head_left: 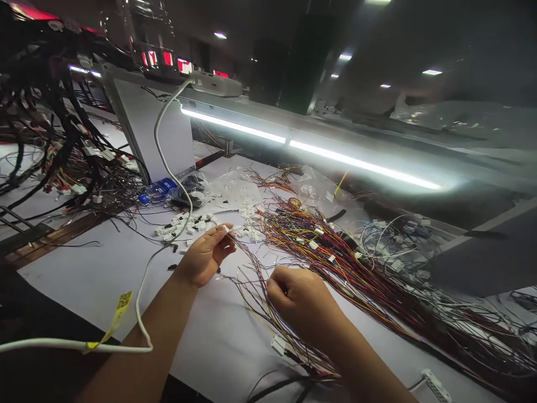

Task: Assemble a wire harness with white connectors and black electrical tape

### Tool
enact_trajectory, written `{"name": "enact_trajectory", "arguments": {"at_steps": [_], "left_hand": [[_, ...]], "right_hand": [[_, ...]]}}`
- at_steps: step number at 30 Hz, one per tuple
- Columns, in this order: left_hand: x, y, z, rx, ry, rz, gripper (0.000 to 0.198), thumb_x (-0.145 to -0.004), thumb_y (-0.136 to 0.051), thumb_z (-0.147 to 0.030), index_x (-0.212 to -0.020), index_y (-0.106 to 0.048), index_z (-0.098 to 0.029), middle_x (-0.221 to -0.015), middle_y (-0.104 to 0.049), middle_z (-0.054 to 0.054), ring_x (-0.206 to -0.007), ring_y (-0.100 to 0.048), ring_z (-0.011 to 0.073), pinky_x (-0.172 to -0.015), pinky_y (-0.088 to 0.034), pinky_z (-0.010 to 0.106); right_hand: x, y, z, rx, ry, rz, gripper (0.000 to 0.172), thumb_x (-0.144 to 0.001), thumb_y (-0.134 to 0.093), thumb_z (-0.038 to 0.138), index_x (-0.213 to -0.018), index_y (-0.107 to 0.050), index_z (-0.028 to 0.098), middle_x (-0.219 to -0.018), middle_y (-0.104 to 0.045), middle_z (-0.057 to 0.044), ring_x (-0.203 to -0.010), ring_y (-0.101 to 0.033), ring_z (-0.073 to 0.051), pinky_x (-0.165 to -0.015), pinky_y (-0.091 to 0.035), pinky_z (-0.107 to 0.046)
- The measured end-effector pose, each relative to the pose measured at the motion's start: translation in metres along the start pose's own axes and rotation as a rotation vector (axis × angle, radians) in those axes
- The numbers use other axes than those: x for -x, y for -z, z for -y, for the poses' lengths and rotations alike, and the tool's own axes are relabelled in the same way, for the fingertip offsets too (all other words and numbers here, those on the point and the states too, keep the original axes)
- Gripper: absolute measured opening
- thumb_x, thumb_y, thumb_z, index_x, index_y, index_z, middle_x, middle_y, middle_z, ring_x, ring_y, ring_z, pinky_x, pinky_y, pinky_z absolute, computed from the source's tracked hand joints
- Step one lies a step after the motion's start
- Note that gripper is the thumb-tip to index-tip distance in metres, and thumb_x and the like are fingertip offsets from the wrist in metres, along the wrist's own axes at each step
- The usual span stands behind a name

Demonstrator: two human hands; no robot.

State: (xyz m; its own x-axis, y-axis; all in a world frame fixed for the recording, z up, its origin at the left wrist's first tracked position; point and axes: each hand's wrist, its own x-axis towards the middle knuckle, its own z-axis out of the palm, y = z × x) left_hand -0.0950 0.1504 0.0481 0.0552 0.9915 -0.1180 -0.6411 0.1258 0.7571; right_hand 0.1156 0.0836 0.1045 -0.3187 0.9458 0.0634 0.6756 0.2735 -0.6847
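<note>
My left hand (211, 252) pinches a small white connector (228, 229) between thumb and fingers. Thin coloured wires (251, 257) run from it toward the lower right. My right hand (297, 294) is closed in a loose fist beside these wires, and a dark thin wire (247, 279) reaches its curled fingers. The fingertips are partly hidden, but the hand seems to grip that wire. Below my right hand, another white connector (278, 344) sits among the wire strands. Just beyond my left hand lie several loose white connectors (176, 228) and small black parts.
A thick bundle of coloured wires (361, 285) stretches across the right of the white table (210, 347). A white cable (157, 134) hangs past my left arm, bearing a yellow tag (121, 308). Behind are a blue-labelled bottle (159, 190), plastic bags (235, 187) and a lit shelf edge (361, 159).
</note>
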Motion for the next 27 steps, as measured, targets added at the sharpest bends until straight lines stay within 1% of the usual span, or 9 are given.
{"name": "enact_trajectory", "arguments": {"at_steps": [2, 4, 7, 9, 11, 14, 18, 22, 27], "left_hand": [[0.0, 0.001, 0.001, 0.029, 0.039, -0.03, 0.014, -0.085, -0.061, -0.016, -0.097, -0.067, -0.011, -0.08, -0.066, 0.005, -0.069, -0.063, 0.0117, -0.068, -0.056, 0.023], [0.0, 0.002, 0.004, 0.05, 0.087, -0.039, 0.015, -0.085, -0.061, -0.015, -0.098, -0.067, -0.011, -0.078, -0.067, 0.006, -0.069, -0.065, 0.0126, -0.071, -0.057, 0.025], [0.0, 0.001, 0.007, 0.054, 0.108, -0.031, 0.016, -0.086, -0.059, -0.016, -0.1, -0.066, -0.011, -0.079, -0.068, 0.006, -0.07, -0.066, 0.0133, -0.073, -0.058, 0.027], [0.001, 0.0, 0.008, 0.043, 0.1, -0.03, 0.016, -0.086, -0.059, -0.014, -0.101, -0.066, -0.011, -0.08, -0.069, 0.006, -0.071, -0.067, 0.0129, -0.075, -0.058, 0.026], [0.002, -0.001, 0.008, 0.038, 0.111, -0.027, 0.016, -0.085, -0.061, -0.01, -0.1, -0.065, -0.012, -0.083, -0.07, 0.006, -0.074, -0.068, 0.0129, -0.077, -0.058, 0.026], [0.004, -0.005, 0.008, 0.036, 0.16, -0.031, 0.014, -0.082, -0.062, -0.006, -0.094, -0.064, -0.014, -0.083, -0.07, 0.006, -0.075, -0.069, 0.013, -0.078, -0.058, 0.026], [0.008, -0.012, 0.013, -0.004, 0.197, -0.024, 0.008, -0.084, -0.062, -0.009, -0.091, -0.062, -0.014, -0.088, -0.072, 0.008, -0.078, -0.069, 0.0125, -0.077, -0.058, 0.023], [0.01, -0.018, 0.023, -0.014, 0.223, 0.008, 0.004, -0.086, -0.063, -0.014, -0.089, -0.064, -0.013, -0.088, -0.072, 0.007, -0.078, -0.069, 0.012, -0.076, -0.057, 0.021], [0.009, -0.021, 0.033, 0.035, 0.279, -0.03, 0.003, -0.084, -0.065, -0.015, -0.081, -0.064, -0.013, -0.08, -0.071, 0.006, -0.07, -0.068, 0.0106, -0.072, -0.057, 0.02]], "right_hand": [[0.003, 0.002, -0.009, -0.36, -0.1, 0.016, 0.027, -0.087, -0.042, 0.033, -0.072, -0.06, 0.02, -0.047, -0.041, 0.005, -0.04, -0.031, -0.009, -0.042, -0.022, -0.022], [0.008, -0.001, -0.018, -0.562, -0.12, 0.164, 0.03, -0.088, -0.041, 0.038, -0.082, -0.064, 0.02, -0.045, -0.036, 0.008, -0.038, -0.027, -0.009, -0.04, -0.021, -0.021], [0.015, -0.004, -0.022, -0.45, 0.037, 0.452, 0.015, -0.078, -0.059, 0.031, -0.073, -0.069, 0.02, -0.048, -0.045, 0.007, -0.042, -0.035, -0.007, -0.044, -0.026, -0.021], [0.014, 0.002, -0.019, -0.451, 0.056, 0.519, 0.012, -0.077, -0.062, 0.029, -0.076, -0.07, 0.02, -0.051, -0.049, 0.006, -0.044, -0.039, -0.007, -0.045, -0.028, -0.02], [0.007, 0.012, -0.013, -0.617, -0.011, 0.424, 0.02, -0.085, -0.057, 0.034, -0.09, -0.069, 0.019, -0.051, -0.047, 0.007, -0.042, -0.037, -0.006, -0.041, -0.027, -0.019], [-0.01, 0.025, 0.002, -0.796, -0.002, 0.121, 0.028, -0.089, -0.053, 0.04, -0.103, -0.065, 0.019, -0.059, -0.053, 0.005, -0.041, -0.04, -0.006, -0.04, -0.03, -0.019], [-0.027, 0.02, 0.014, -0.555, 0.141, -0.248, 0.029, -0.092, -0.049, 0.03, -0.117, -0.061, 0.024, -0.072, -0.063, 0.002, -0.055, -0.05, -0.009, -0.055, -0.042, -0.023], [-0.035, -0.008, 0.0, -0.249, 0.214, -0.352, 0.023, -0.091, -0.048, 0.024, -0.111, -0.059, 0.023, -0.07, -0.066, 0.003, -0.06, -0.056, -0.012, -0.062, -0.043, -0.024], [-0.04, -0.03, -0.034, -0.236, 0.311, -0.403, 0.012, -0.089, -0.052, 0.021, -0.086, -0.063, 0.021, -0.08, -0.065, -0.002, -0.072, -0.058, -0.014, -0.066, -0.044, -0.025]]}}
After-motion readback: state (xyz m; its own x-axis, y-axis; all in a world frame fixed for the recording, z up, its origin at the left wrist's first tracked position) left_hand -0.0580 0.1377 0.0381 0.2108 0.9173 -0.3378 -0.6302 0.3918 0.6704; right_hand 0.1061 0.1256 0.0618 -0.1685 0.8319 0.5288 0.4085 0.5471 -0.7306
